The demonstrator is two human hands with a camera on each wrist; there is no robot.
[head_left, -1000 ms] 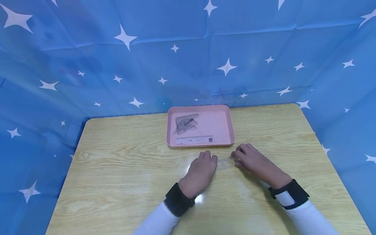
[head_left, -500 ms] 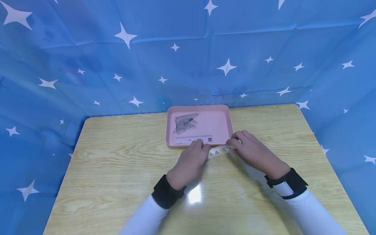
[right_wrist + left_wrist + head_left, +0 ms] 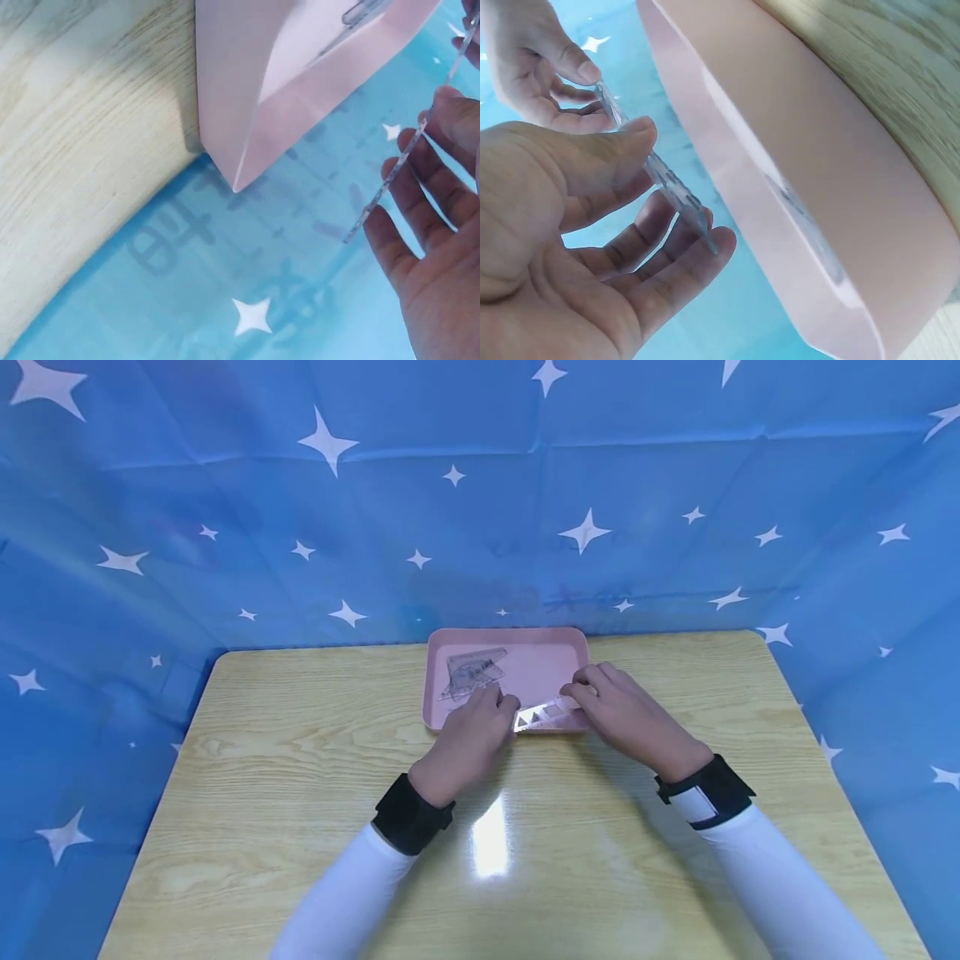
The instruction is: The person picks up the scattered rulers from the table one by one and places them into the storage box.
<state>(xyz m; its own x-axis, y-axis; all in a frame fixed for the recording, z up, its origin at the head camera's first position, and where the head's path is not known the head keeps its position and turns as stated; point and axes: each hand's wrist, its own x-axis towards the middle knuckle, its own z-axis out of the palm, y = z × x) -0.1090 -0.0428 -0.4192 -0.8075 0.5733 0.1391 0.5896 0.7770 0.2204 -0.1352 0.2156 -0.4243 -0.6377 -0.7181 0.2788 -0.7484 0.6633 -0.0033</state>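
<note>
A clear plastic stencil ruler with cut-out shapes hangs tilted over the front edge of the pink tray. My left hand pinches one end of it, and my right hand pinches the other. In the left wrist view the thumb of my left hand presses on the ruler, with fingers behind it. The right wrist view shows the ruler edge-on between the thumb and fingers of my right hand. Several clear set squares lie overlapped in the tray's left part. A straight ruler near the tray's front is mostly hidden.
The tray stands at the back middle of a wood-grain table, near a blue curtain with white stars. Its raised wall stands up close to the hands. A bright reflection lies on the table front of the tray.
Both hands have lifted the stencil ruler off the table and carried it away from me and slightly left, over the tray's front edge. The set squares stay put.
</note>
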